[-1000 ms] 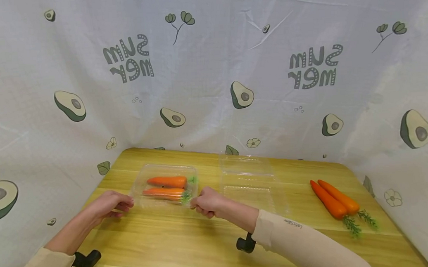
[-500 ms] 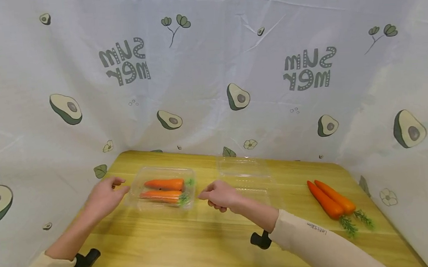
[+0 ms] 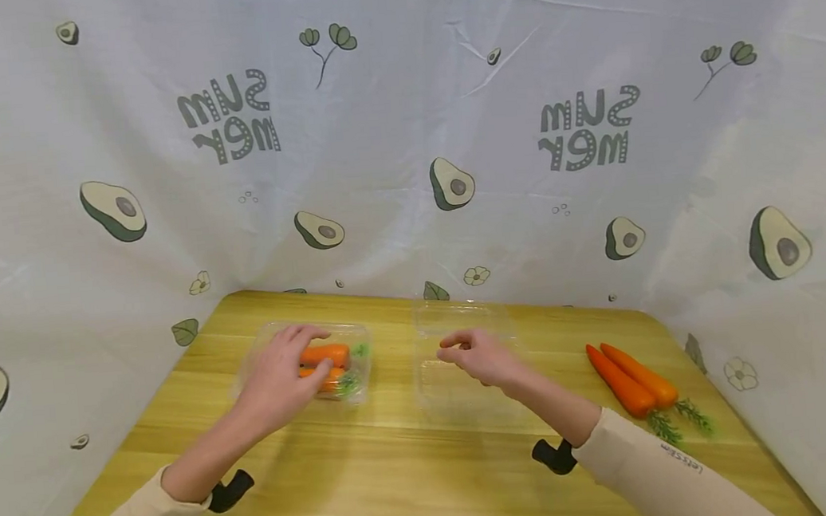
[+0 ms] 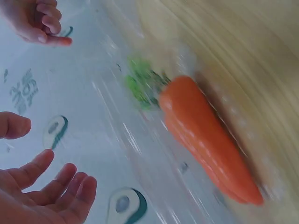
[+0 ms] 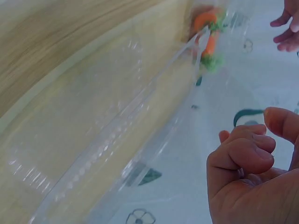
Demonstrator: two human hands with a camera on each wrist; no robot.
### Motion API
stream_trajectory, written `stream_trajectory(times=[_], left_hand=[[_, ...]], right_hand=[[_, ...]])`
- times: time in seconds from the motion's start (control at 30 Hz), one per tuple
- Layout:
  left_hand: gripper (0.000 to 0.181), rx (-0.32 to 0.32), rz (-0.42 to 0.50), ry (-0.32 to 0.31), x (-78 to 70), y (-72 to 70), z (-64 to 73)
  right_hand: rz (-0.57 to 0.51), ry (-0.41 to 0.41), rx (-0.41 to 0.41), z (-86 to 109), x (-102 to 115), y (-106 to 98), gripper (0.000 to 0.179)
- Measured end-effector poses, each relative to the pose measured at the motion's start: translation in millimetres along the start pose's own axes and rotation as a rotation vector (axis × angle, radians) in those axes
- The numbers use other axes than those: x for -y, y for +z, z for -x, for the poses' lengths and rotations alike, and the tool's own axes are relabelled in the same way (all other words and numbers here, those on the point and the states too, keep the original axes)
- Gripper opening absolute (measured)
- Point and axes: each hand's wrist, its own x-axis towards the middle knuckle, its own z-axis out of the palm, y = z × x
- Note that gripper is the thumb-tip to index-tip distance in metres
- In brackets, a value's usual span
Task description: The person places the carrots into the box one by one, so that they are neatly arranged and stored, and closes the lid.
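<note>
My left hand (image 3: 281, 377) hovers with spread fingers over the clear plastic clamshell box (image 3: 360, 373) on the left, partly covering it in the head view. Two orange carrots (image 3: 328, 357) with green tops lie inside; in the left wrist view a carrot (image 4: 205, 137) shows through the plastic. The lid appears to be down. My right hand (image 3: 483, 357), fingers loosely curled and holding nothing, is above a second clear clamshell box (image 5: 79, 121), whose lid stands open toward the back. Neither hand visibly touches a box.
Two more carrots (image 3: 630, 379) lie side by side on the right of the wooden table (image 3: 343, 487), tops toward me. A printed curtain (image 3: 375, 133) hangs behind and at both sides of the table. Black camera mounts (image 3: 555, 456) hang from my wrists.
A second ago my right hand was at the left box's near right corner; it let go and moved right over the open box. My left hand moved from the box's left side to above it.
</note>
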Motion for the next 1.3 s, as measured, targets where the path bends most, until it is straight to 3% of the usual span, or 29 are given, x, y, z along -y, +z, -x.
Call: stream_trajectory(times=[0.13, 0.57, 0.93, 1.17, 1.3], left_hand=[[0.038, 0.061, 0.062, 0.043, -18.6, 16.1, -6.1], [0.052, 0.299, 0.109, 0.038, -59.9, 74.4, -14.2], [0.062, 0.445, 0.186, -0.081, -67.3, 109.0, -21.2], [0.067, 0.475, 0.211, -0.156, -62.1, 115.1, -22.9], [0.069, 0.479, 0.212, -0.156, -59.3, 116.1, -23.7]], right_hand=[[0.023, 0.01, -0.023, 6.5, -12, -16, 0.039], [0.069, 0.035, -0.075, 26.1, -52, -43, 0.045], [0.096, 0.033, -0.087, 47.2, -80, -69, 0.054], [0.145, 0.006, -0.116, 54.8, -97, -85, 0.058], [0.173, -0.003, -0.129, 59.5, -108, -95, 0.06]])
